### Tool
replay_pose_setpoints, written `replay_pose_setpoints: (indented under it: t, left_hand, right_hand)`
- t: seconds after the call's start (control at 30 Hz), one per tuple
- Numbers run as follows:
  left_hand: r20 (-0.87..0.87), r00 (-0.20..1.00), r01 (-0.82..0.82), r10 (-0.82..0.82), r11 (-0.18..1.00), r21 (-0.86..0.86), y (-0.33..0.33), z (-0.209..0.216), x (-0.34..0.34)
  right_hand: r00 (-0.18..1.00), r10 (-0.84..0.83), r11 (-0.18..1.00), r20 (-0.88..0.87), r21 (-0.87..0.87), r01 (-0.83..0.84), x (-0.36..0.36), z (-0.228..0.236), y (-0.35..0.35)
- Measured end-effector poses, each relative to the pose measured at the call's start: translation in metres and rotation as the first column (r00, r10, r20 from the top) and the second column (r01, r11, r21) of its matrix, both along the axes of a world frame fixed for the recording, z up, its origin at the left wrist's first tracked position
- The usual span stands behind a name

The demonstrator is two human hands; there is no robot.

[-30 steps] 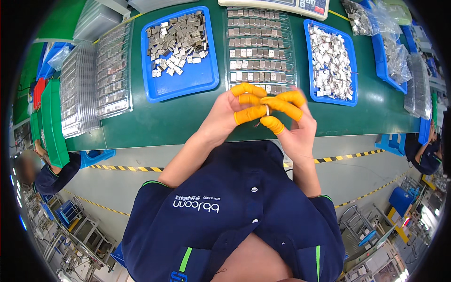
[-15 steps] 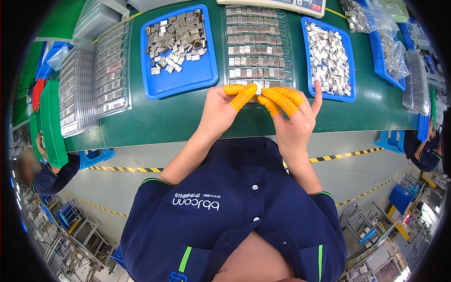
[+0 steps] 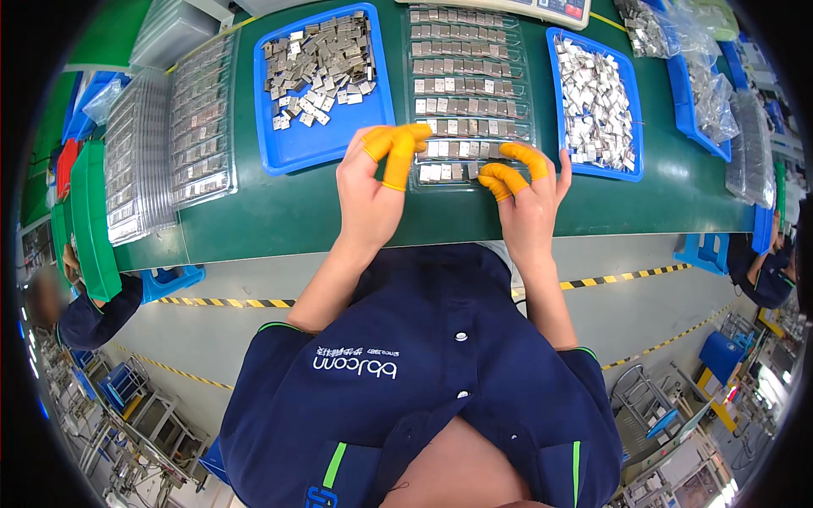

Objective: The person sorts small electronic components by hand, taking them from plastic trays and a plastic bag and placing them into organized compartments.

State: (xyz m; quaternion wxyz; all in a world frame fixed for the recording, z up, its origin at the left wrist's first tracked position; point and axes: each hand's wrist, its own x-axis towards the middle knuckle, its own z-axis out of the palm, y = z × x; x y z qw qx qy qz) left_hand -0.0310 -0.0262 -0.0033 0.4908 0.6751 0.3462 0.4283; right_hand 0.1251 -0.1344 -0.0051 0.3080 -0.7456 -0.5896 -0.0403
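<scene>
In front of me a clear plastic tray holds rows of small metal USB connectors. Over the near end of the tray, my right hand, in yellow finger cots, has its lower fingertips pinched at a grey USB connector in the nearest row. The upper cot-covered finger is raised apart. My left hand is off the tray's left edge, its cot-covered fingers spread, with nothing visible in them. Close by it lies a blue bin of loose metal connectors.
Right of the tray stands a blue bin of white-and-silver connectors. Stacked clear trays and a green bin are at the left. A scale sits at the back. Bagged parts lie far right. Other people work at both sides.
My hands have separated after meeting over the tray's near end. The left has moved left and opened; the right has lowered slightly to the nearest row, now in view.
</scene>
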Motion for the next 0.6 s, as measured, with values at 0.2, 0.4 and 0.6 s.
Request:
replay_pose_setpoints:
  t: [0.2, 0.4, 0.6]
  left_hand:
    - [-0.243, 0.967, 0.013, 0.079, 0.936, 0.353, -0.004, -0.007, -0.006]
    - [-0.394, 0.918, 0.16, 0.035, 0.878, 0.45, -0.013, -0.011, -0.003]
    - [-0.543, 0.837, 0.381, -0.07, 0.787, 0.486, -0.026, -0.016, 0.001]
  right_hand:
    - [0.998, 0.021, 0.997, 0.066, -0.07, -0.016, -0.001, -0.007, 0.002]
    - [0.995, 0.08, 0.991, 0.053, -0.115, -0.073, 0.005, -0.001, 0.005]
    - [0.998, 0.056, 0.994, -0.035, -0.087, -0.059, 0.016, 0.0, -0.005]
